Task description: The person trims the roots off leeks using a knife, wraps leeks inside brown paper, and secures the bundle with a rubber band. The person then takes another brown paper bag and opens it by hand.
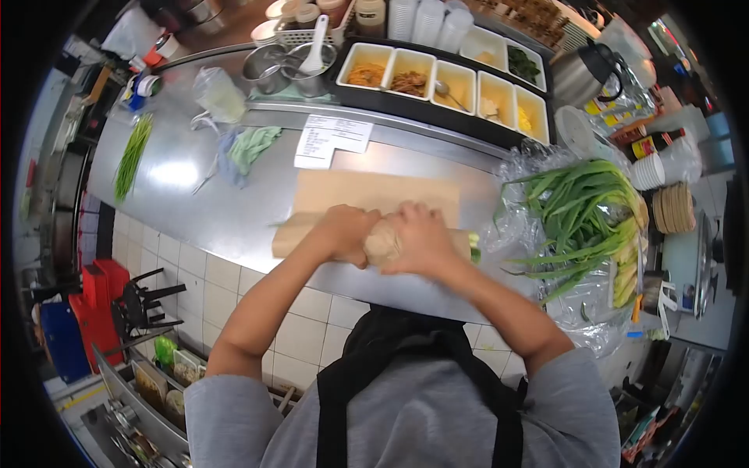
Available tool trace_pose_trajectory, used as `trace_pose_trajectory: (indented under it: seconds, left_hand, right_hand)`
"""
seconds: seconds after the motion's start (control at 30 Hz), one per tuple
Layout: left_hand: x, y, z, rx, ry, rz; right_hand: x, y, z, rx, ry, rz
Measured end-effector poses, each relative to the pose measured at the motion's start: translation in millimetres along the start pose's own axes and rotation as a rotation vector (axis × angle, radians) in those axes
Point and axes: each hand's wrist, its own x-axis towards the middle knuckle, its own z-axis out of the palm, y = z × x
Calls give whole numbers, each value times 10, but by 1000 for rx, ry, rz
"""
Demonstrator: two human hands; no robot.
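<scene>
Chives (133, 157) at far left; on brown paper (374, 189), the left hand (348, 233) curls against a tan bundle (382, 242), grip unclear; the right hand (424, 239) covers its right side, fingers spread; leek-like greens (581, 195) on clear plastic (511, 222)

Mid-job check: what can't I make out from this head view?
- Bundle, head view: mostly covered by the left grip and right grip; its contents don't show.
- Fingertips, head view: blurred, so exact contact is unclear.
- Slip, head view: print too small to read.
- Shirt, head view: cut off by the bottom edge.
</scene>
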Motion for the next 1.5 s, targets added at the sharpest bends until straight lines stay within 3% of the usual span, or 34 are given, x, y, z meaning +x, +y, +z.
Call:
trace_pose_trajectory:
  seconds: [0.03,0.07,0.13,0.17,0.2,0.23,0.3,0.37,0.43,0.47,0.53,0.6,0.7,0.77,0.8,0.87,0.93,0.97,1.0,1.1,1.13,1.2,1.23,1.27,1.3,1.33,1.37,1.43,1.47,1.5]
  left_hand:
    - [9,-29,-3,-83,-134,-17]
    - [49,-123,128,-156,-165,12]
    - [68,-140,78,-265,-182,-2]
    - [41,-146,65,-366,-192,-32]
    - [7,-167,124,-290,21,61]
    - [-65,-77,188,-274,27,62]
    - [-219,187,378,357,452,10]
    - [-234,288,425,460,459,-60]
    - [-130,295,370,389,315,-168]
    - [-97,279,308,361,262,-175]
    - [-63,218,276,297,186,-183]
    - [-85,228,279,151,-25,-233]
    - [-292,351,524,186,-44,-240]
    - [-434,380,676,138,31,-220]
    - [-461,357,781,129,112,-205]
    - [-522,365,799,126,209,-202]
    - [-600,434,829,-131,79,-319]
    - [-632,482,847,-132,85,-328]
    - [-658,539,849,-131,83,-384]
    - [-735,626,947,-84,173,-467]
    - [-713,644,1019,-54,265,-482]
    - [-746,758,928,-349,282,-322]
    - [-718,679,1017,-379,294,-290]
    - [-724,145,1431,-520,353,-169]
    - [-784,414,1330,-548,379,-299]
    - [-941,675,1187,-572,410,-454]
    - [-963,621,1276,-577,413,-466]
    - [-1113,453,1540,-947,463,-244]
    - [-1216,794,1285,-1063,380,-242]
    - [-1298,747,1355,-1071,416,-295]
  right_hand:
    - [-97,-129,29,-228,210,-34]
    - [-84,-149,24,-228,205,-19]
    - [-22,-107,-12,-77,-42,60]
    - [-2,-98,-39,-63,-43,76]
    - [71,-60,-115,3,-158,86]
    - [152,-21,-193,66,-267,87]
    - [289,115,-208,103,-324,101]
    - [361,124,-182,155,-400,105]
    - [274,113,-167,76,-75,-19]
    - [196,100,-84,68,-72,-17]
    - [7,25,99,9,274,-104]
    - [-259,-36,148,-91,284,-175]
    - [-450,-74,173,-235,182,-247]
    - [-467,-25,138,155,159,-356]
    - [-514,34,175,151,165,-366]
    - [-624,233,235,654,728,-232]
    - [-924,513,225,801,960,242]
    - [-1047,762,293,494,886,427]
    - [-1096,961,368,446,728,469]
    - [-949,1098,424,207,700,496]
    - [-837,1148,522,181,821,429]
    - [-574,1424,790,100,661,519]
    - [-683,1359,669,153,663,455]
    - [-822,1232,509,297,606,389]
    - [-1085,1047,192,454,546,378]
    - [-1306,1099,166,582,700,293]
    - [-1574,1179,136,719,841,189]
    - [-2324,1404,-284,563,1155,377]
    - [-2663,1490,-524,318,1146,571]
    - [-2969,1998,-379,197,1159,617]
